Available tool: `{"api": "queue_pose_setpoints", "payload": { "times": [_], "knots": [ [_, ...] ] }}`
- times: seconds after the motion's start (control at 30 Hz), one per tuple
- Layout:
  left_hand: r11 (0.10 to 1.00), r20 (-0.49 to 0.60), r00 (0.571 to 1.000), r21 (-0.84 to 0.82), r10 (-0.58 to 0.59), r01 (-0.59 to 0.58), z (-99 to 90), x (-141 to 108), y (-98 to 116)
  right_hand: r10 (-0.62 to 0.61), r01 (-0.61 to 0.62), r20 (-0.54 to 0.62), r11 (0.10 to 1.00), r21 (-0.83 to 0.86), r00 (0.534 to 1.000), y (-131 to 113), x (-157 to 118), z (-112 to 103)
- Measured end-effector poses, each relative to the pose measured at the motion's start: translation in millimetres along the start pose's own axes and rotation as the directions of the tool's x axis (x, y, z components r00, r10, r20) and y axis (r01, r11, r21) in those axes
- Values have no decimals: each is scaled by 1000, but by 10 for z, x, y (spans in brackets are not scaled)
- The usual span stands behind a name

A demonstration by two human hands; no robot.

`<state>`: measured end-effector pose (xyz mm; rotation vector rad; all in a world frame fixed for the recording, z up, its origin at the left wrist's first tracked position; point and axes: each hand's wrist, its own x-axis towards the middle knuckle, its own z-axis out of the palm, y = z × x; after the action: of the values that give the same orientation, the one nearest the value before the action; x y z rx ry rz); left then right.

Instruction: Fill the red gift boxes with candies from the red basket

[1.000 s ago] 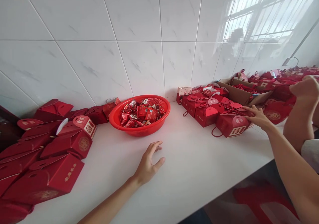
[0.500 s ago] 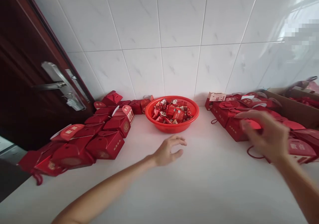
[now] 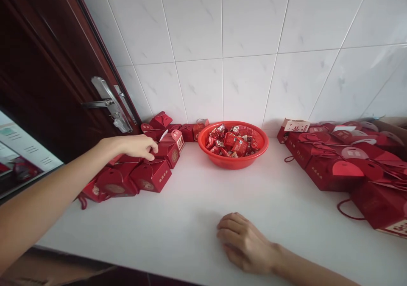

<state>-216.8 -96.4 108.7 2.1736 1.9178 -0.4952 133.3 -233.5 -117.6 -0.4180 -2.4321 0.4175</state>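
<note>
Broadly, the scene is backed by a white tiled wall, with a dark door seen beyond the left end of the worktop. Along the worktop's right side, a block of red boxes is packed in touching rows, presumably so that little surface is used up. Toward the left end, a cluster of red boxes is gathered, well apart from that block, perhaps so that the two groups are not mixed. Between them, near the back edge, a red basket is placed, probably so that it can be reached from either side.

The left hand is stretched over the left cluster, its fingers bent down at the top of the front row's rightmost box; whether the flap is gripped or merely touched cannot be told. Toward the front edge, the right hand is held low, back upward, apparently rested for support; its fingers are curled, but with the palm hidden, its grip cannot be judged. Small wrapped packets are heaped inside the basket, contained by its sloping wall.
</note>
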Motion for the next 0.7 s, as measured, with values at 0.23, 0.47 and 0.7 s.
{"api": "queue_pose_setpoints", "payload": {
  "times": [0.23,0.47,0.7],
  "knots": [
    [999,-8,1000,-55,-1,1,322,-20,-205,37,-37,8,998,40,999,4,11,-9],
    [999,-28,1000,-52,-13,12,394,92,-192,105,-103,-13,988,113,994,30,-4,-24],
    [994,-59,997,-94,43,-48,472,130,-101,171,-165,-27,973,164,985,41,-13,-33]
  ]
}}
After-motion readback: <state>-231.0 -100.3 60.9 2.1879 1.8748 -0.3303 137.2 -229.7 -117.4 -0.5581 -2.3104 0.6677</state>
